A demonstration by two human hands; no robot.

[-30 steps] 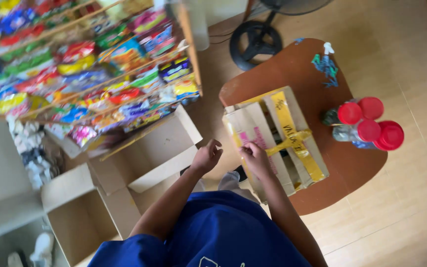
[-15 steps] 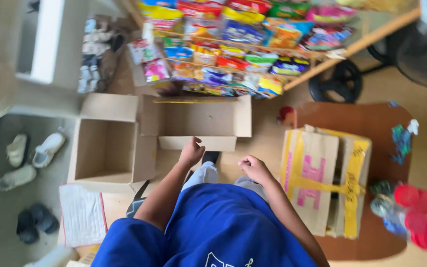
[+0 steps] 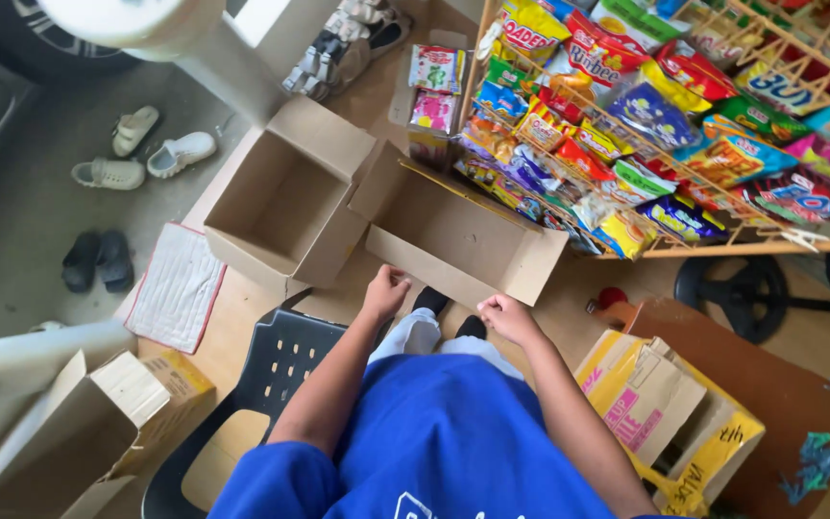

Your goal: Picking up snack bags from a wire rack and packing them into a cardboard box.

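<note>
At centre frame the left hand [image 3: 385, 292] is curled loosely closed, holding nothing, just below the near wall of the open cardboard box [image 3: 453, 231]; it may touch the rim, but the view is unclear. The right hand [image 3: 504, 317], also loosely fisted and empty, sits just below the same box's lower right edge. A second open box [image 3: 285, 202] adjoins at left, a snack rack [image 3: 665, 125] fills the upper right, and a taped carton [image 3: 665, 413] lies lower right.

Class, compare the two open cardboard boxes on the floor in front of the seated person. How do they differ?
The left box is squarish and deep; the right box is long and shallow. Both hands, left hand and right hand, are at the right box's near edge; the left box is untouched. Both are brown and empty.
</note>
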